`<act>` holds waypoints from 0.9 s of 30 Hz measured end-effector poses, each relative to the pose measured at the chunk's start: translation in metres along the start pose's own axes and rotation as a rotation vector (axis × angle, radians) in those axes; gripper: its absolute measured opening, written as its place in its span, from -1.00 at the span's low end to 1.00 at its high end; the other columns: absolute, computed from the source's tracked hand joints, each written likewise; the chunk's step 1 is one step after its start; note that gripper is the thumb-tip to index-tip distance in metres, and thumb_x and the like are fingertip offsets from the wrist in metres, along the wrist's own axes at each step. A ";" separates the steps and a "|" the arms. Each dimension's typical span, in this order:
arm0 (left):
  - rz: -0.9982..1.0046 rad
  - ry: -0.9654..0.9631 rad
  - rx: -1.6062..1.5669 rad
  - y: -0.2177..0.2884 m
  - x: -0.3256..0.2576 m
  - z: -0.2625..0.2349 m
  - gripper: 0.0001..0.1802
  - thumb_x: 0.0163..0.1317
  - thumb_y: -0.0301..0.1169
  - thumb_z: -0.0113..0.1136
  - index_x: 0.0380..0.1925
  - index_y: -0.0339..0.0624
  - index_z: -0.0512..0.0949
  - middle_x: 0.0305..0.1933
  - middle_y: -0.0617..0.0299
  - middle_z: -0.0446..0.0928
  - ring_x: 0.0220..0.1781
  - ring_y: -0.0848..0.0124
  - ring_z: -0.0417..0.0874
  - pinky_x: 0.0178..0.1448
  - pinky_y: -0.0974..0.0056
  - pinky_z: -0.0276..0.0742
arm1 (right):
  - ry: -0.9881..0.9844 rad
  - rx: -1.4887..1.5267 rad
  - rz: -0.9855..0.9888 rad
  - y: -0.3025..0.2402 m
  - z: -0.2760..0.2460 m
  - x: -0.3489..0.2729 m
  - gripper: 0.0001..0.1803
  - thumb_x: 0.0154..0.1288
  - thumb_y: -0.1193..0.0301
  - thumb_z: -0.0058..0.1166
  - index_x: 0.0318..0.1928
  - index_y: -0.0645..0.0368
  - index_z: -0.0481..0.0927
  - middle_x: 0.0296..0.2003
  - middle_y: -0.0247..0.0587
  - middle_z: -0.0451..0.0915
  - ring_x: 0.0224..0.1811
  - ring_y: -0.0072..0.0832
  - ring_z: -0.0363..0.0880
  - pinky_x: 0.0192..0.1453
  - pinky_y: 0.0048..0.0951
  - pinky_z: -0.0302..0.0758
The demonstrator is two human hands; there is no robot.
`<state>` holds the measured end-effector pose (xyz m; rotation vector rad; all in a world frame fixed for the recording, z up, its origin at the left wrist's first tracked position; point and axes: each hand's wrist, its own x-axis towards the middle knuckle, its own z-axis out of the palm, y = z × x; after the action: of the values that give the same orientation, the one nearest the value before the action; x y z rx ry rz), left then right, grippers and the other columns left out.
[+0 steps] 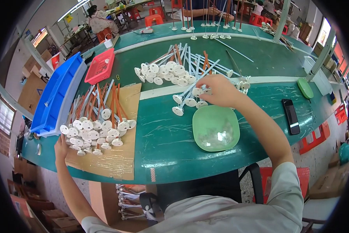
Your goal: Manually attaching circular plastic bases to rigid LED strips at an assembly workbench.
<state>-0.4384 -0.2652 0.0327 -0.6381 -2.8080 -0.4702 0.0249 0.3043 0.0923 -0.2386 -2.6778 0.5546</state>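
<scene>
My right hand (217, 90) is closed, its fingertips pinching the white disc end (198, 92) of a rod. Around it several more silver rods with round white, holed discs (178, 111) lie on the green table, beside a larger heap of white-ended rods (170, 70). Just below that hand is a light green square bowl (215, 134) with small shiny pieces in it. My left hand (60, 148) touches the left edge of a second pile of silver and brown rods (89, 134), by an outer disc. Seen edge-on, its fingers are mostly hidden. This pile lies on brown cardboard (116, 167).
A blue divided bin (58, 95) and a pink basket (100, 66) stand at the left. A black phone (291, 116) and a small green dish (305, 88) lie at the right. Across the table a person (207, 13) works among upright rods. A carton (100, 202) of rods stands below.
</scene>
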 end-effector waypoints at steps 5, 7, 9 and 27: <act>-0.025 0.225 -0.046 -0.019 -0.017 -0.013 -0.44 0.51 -0.06 -0.19 0.06 -0.38 0.52 0.03 -0.21 0.58 0.06 -0.12 0.57 0.13 0.00 0.45 | -0.116 -0.173 0.064 -0.001 0.025 0.020 -0.61 0.07 0.44 0.25 -0.03 0.15 0.63 -0.12 -0.04 0.61 0.02 -0.14 0.57 0.09 -0.20 0.50; 0.041 0.354 -0.096 0.016 -0.041 -0.023 -0.48 0.51 -0.11 -0.15 0.04 -0.41 0.53 0.01 -0.18 0.59 0.03 -0.08 0.58 0.13 0.03 0.46 | -0.070 -0.134 0.081 0.001 0.019 0.022 -0.68 0.06 0.44 0.25 -0.11 0.16 0.67 -0.17 -0.05 0.63 -0.02 -0.13 0.60 0.07 -0.20 0.53; 0.042 0.741 -0.267 0.092 -0.082 -0.028 -0.58 0.49 -0.22 -0.03 0.00 -0.43 0.53 -0.07 -0.08 0.61 -0.08 0.10 0.60 0.04 0.13 0.48 | -0.012 -0.119 0.055 0.003 0.011 0.028 -0.75 0.07 0.37 0.26 -0.21 0.17 0.69 -0.23 -0.07 0.66 -0.11 -0.11 0.63 0.02 -0.18 0.56; 0.351 -0.552 -1.527 0.427 -0.324 0.005 -0.53 0.38 -0.45 0.07 0.24 -0.47 0.39 0.05 -0.11 0.61 0.05 0.23 0.67 0.15 0.20 0.56 | 0.486 -0.019 -0.276 -0.119 -0.005 -0.147 -0.81 -0.02 0.52 0.34 -0.30 0.13 0.74 -0.48 -0.28 0.57 -0.43 -0.32 0.56 -0.43 -0.33 0.48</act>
<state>0.0392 -0.0216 0.0460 -1.5899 -2.0509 -2.6559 0.1503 0.1625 0.0956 -0.0019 -2.1946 0.3323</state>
